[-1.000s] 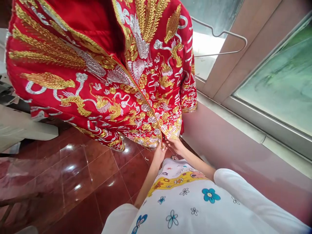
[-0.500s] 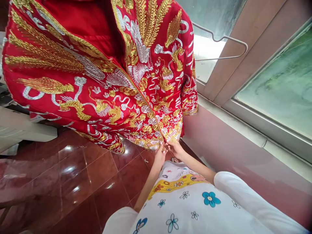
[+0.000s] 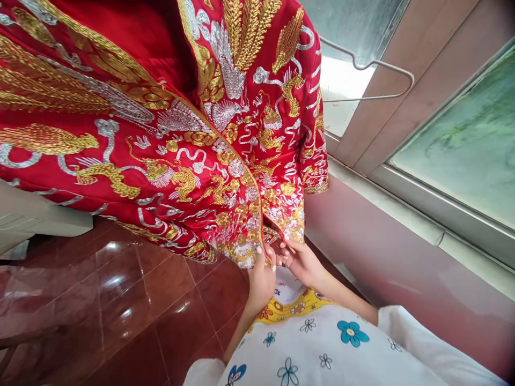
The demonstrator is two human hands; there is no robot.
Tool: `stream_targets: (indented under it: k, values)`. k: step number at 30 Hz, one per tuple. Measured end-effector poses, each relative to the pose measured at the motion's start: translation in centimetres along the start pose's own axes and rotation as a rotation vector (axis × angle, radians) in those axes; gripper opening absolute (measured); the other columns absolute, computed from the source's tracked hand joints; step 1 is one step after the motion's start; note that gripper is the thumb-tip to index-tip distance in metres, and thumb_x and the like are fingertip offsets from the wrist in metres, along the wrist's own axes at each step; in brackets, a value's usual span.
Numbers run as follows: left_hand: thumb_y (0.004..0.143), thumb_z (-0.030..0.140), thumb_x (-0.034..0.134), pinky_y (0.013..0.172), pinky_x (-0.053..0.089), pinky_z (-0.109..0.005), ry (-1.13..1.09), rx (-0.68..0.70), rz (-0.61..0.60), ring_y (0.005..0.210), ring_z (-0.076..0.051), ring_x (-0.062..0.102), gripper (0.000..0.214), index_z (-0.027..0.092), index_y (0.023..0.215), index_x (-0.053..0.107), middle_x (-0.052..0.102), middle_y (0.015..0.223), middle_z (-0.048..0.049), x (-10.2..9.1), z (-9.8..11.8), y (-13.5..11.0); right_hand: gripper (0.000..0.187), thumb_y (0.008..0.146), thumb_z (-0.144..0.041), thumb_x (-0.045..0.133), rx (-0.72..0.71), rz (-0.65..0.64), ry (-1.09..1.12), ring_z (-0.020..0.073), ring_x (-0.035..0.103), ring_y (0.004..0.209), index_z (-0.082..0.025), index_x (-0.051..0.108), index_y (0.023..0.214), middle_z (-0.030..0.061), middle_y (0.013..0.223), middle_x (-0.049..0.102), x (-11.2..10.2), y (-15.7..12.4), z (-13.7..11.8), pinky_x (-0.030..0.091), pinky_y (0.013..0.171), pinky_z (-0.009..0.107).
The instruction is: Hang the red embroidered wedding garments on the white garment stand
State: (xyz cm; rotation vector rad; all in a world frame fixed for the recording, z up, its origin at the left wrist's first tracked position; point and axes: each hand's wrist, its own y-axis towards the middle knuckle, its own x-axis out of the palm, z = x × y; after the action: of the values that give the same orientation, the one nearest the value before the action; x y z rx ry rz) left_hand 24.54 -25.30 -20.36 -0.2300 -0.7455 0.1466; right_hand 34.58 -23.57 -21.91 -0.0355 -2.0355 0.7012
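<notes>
A red jacket (image 3: 217,155) with raised gold and silver embroidery of birds and dragons hangs in front of me, its collar open at the top. My left hand (image 3: 263,273) pinches the bottom corner of one front edge, fingers closed on the hem. Beside it, my right hand (image 3: 303,261) grips the hem corner of the other front panel. Between the two edges a narrow gap shows near the hem, with embroidered cloth behind it. What the fingertips hold besides the cloth is too small to make out.
A bare wire hanger (image 3: 386,96) sticks out at the right by the window frame (image 3: 362,128). Below the window runs a sill (image 3: 402,214) above a pale wall. Red glossy tiles (image 3: 161,311) cover the floor. A pale rounded object (image 3: 60,225) stands at the left.
Both hands have come closer to me and slightly lower, drawing the hem along. The front edges have parted near the bottom, and the jacket's left side has swung nearer.
</notes>
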Motion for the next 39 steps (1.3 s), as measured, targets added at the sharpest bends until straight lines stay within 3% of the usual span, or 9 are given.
stream_targets:
  k: [4, 8, 11, 17, 22, 27, 33, 39]
  values:
    - [0.076, 0.047, 0.063, 0.073, 0.047, -0.026, 0.152, 0.143, 0.026, 0.064, -0.013, 0.054, 0.033, 0.018, 0.060, 0.057, 0.056, 0.061, 0.0002, 1.3, -0.1, 0.5, 0.026, 0.063, -0.030, 0.075, -0.257, 0.069, -0.122, 0.0065, 0.040, 0.048, -0.017, 0.053, 0.058, -0.0043, 0.051, 0.049, 2.9, -1.7, -1.0, 0.036, 0.047, 0.021]
    - [0.074, 0.035, 0.068, 0.092, 0.041, -0.028, 0.192, 0.132, 0.160, 0.098, -0.019, 0.057, 0.016, 0.020, 0.077, 0.065, 0.065, 0.082, -0.0026, 1.0, -1.4, 1.3, 0.035, 0.059, -0.034, 0.076, -0.272, 0.047, -0.194, 0.0056, 0.031, 0.045, -0.017, 0.047, 0.052, -0.0055, 0.046, 0.042, 3.8, -1.9, -1.0, 0.027, 0.043, 0.022]
    - [0.073, 0.034, 0.069, 0.100, 0.037, -0.027, 0.180, 0.147, 0.183, 0.111, -0.019, 0.053, 0.020, 0.021, 0.089, 0.067, 0.067, 0.093, -0.0021, 0.6, -1.9, 1.2, 0.038, 0.055, -0.035, 0.078, -0.253, 0.060, -0.171, 0.0055, 0.029, 0.045, -0.018, 0.045, 0.054, -0.0066, 0.046, 0.040, 3.8, -1.9, -0.7, 0.025, 0.042, 0.022]
    - [0.074, 0.039, 0.066, 0.099, 0.040, -0.032, 0.071, -0.038, 0.111, 0.108, -0.022, 0.056, 0.026, 0.017, 0.087, 0.069, 0.069, 0.092, -0.0045, 1.0, -1.2, 0.7, 0.034, 0.058, -0.038, 0.076, -0.314, 0.070, -0.221, 0.0049, 0.030, 0.043, -0.017, 0.048, 0.059, -0.0054, 0.050, 0.046, 3.7, -2.0, 0.1, 0.020, 0.039, 0.022]
    - [0.075, 0.033, 0.064, 0.095, 0.042, -0.034, -0.057, -0.199, 0.112, 0.096, -0.020, 0.061, 0.027, 0.015, 0.094, 0.068, 0.069, 0.092, -0.0049, 1.1, -0.5, 0.7, 0.038, 0.052, -0.035, 0.080, -0.358, 0.143, -0.234, 0.0048, 0.032, 0.042, -0.018, 0.047, 0.060, -0.0071, 0.048, 0.045, 3.5, -1.7, 0.8, 0.022, 0.039, 0.020]
    - [0.075, 0.031, 0.062, 0.094, 0.043, -0.034, -0.033, -0.198, 0.121, 0.097, -0.021, 0.061, 0.023, 0.014, 0.090, 0.068, 0.069, 0.092, -0.0054, 0.7, -0.5, 0.7, 0.038, 0.052, -0.034, 0.080, -0.392, 0.161, -0.234, 0.0048, 0.033, 0.041, -0.018, 0.048, 0.062, -0.0077, 0.047, 0.044, 2.9, -1.4, 1.4, 0.023, 0.038, 0.020]
    - [0.076, 0.031, 0.063, 0.094, 0.043, -0.032, 0.014, -0.215, 0.148, 0.101, -0.020, 0.059, 0.023, 0.015, 0.091, 0.067, 0.069, 0.093, -0.0061, 1.0, -0.3, 0.7, 0.034, 0.058, -0.033, 0.077, -0.396, 0.051, -0.280, 0.0044, 0.031, 0.037, -0.017, 0.048, 0.055, -0.0062, 0.043, 0.044, 2.1, -1.2, 1.3, 0.021, 0.036, 0.020]
    - [0.073, 0.032, 0.067, 0.096, 0.042, -0.033, -0.003, -0.206, 0.115, 0.101, -0.020, 0.061, 0.032, 0.016, 0.100, 0.067, 0.069, 0.099, -0.0055, 1.2, -0.6, 0.8, 0.033, 0.056, -0.031, 0.078, -0.384, 0.021, -0.253, 0.0047, 0.031, 0.038, -0.017, 0.049, 0.055, -0.0061, 0.044, 0.045, 1.9, -1.5, 0.7, 0.022, 0.036, 0.020]
